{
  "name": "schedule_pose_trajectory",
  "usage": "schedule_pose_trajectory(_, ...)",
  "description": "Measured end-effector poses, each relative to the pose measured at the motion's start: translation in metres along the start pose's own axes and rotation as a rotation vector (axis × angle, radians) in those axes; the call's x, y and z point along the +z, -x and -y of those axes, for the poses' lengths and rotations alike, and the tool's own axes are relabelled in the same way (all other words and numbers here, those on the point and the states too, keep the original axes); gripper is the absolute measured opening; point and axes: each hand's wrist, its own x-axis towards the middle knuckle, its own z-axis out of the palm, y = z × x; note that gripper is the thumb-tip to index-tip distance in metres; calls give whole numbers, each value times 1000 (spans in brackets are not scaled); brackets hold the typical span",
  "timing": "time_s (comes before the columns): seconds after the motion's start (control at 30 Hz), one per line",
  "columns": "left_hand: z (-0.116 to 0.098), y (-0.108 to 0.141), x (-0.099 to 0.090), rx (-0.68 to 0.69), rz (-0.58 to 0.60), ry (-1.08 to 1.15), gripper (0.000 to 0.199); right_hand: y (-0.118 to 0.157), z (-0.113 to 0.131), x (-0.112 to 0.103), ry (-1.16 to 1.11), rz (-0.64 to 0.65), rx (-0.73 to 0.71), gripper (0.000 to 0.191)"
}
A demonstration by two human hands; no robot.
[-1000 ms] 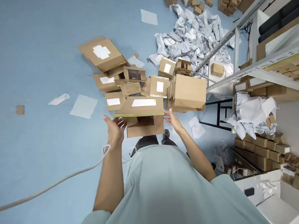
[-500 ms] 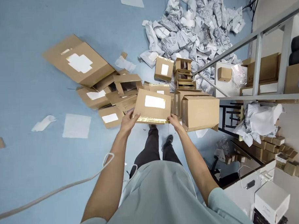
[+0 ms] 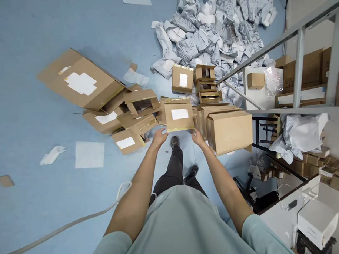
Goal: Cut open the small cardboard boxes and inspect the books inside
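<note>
A cardboard box [image 3: 179,121] with a white label and shiny tape along its edges stands in front of me, between the other boxes on the floor. My left hand [image 3: 160,137] is just off its near left corner, thumb and fingers apart, with nothing in them. At the near right corner, my right hand [image 3: 198,137] keeps its fingertips on the box; part of those fingers is hidden. A larger closed carton [image 3: 231,132] is right beside that hand. To the left lie several opened, tilted boxes, one with a white label [image 3: 126,143].
Behind the boxes spreads a heap of grey mailing bags [image 3: 200,40]. A big flattened carton [image 3: 80,80] lies left. Metal shelving [image 3: 297,67] rises at the right. A pale cable [image 3: 78,221] crosses my left side, and paper sheets [image 3: 89,154] lie on the blue floor.
The box has moved away from me and down, among the boxes on the floor. My left hand has come off its corner; my right hand stays at the other corner.
</note>
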Motion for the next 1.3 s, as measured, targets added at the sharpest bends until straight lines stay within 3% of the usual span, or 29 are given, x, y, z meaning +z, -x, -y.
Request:
schedule_pose_trajectory(0.17,-20,76,29,-15,134,-89,18,72,0,-11,-63,30,36,29)
schedule_pose_trajectory(0.3,-33,157,51,105,242,-116,25,146,-11,-39,-168,19,7,19)
schedule_pose_trajectory(0.4,-44,216,71,218,323,-145,29,213,-37,-71,-295,-11,-48,17)
schedule_pose_trajectory(0.5,-57,278,107,346,420,-195,26,291,-80,-107,-505,-58,-128,29)
schedule_pose_trajectory(0.57,-63,325,147,439,519,-240,24,348,-118,-131,-628,-139,-170,41)
schedule_pose_trajectory(0.67,-58,410,229,573,749,-309,26,436,-182,-164,-747,-353,-212,47)
schedule_pose_trajectory(0.77,-33,509,319,661,1069,-371,28,526,-248,-193,-822,-646,-237,45)
schedule_pose_trajectory(0.87,1,607,393,717,1405,-483,24,617,-311,-210,-919,-962,-202,45)
schedule_pose_trajectory(0.97,32,688,446,701,1689,-622,24,699,-365,-208,-1008,-1224,-114,42)
schedule_pose_trajectory(1.07,60,748,486,640,1873,-770,30,761,-407,-194,-1110,-1448,-15,42)
schedule_pose_trajectory(1.2,97,805,537,595,1984,-917,38,812,-456,-185,-1234,-1659,100,46)
schedule_pose_trajectory(1.3,123,840,580,578,2034,-968,45,842,-495,-197,-1269,-1762,149,47)
